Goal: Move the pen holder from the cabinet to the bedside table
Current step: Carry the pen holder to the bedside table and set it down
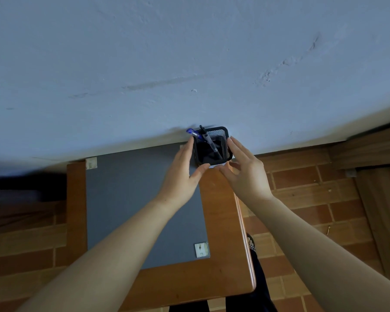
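I see left hand (180,176) and right hand (245,174) flanking pen holder (212,146), both grips released; counter (144,199) beneath it, wall (189,64) just behind it.

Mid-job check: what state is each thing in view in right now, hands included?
pen holder: upright on the far right corner of the wooden top, against the wall.
blue pen: in the holder, leaning left over its rim.
clear pen: in the holder, leaning left.
left hand: fingers straight along the holder's left side.
right hand: fingers straight beside the holder's right side; contact unclear.
grey mat: lying flat.
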`<action>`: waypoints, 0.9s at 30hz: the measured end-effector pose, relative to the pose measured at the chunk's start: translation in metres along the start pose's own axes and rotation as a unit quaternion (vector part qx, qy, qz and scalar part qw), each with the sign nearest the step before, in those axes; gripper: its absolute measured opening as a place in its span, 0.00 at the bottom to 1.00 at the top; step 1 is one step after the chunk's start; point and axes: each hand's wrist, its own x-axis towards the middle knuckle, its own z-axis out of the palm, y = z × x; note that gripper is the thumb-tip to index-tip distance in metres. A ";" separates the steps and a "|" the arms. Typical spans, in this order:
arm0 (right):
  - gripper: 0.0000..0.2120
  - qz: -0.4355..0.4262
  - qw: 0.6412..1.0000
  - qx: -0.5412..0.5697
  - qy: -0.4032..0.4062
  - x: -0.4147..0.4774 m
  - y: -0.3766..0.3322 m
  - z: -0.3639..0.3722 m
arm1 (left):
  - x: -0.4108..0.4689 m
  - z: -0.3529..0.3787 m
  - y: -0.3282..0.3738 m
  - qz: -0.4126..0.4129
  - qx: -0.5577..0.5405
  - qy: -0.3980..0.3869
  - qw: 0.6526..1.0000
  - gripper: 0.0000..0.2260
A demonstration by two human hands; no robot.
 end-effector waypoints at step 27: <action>0.24 0.036 0.997 0.023 -0.069 -0.031 -0.084 -0.086 | -0.054 -0.060 0.084 0.021 0.156 -0.040 0.987 0.27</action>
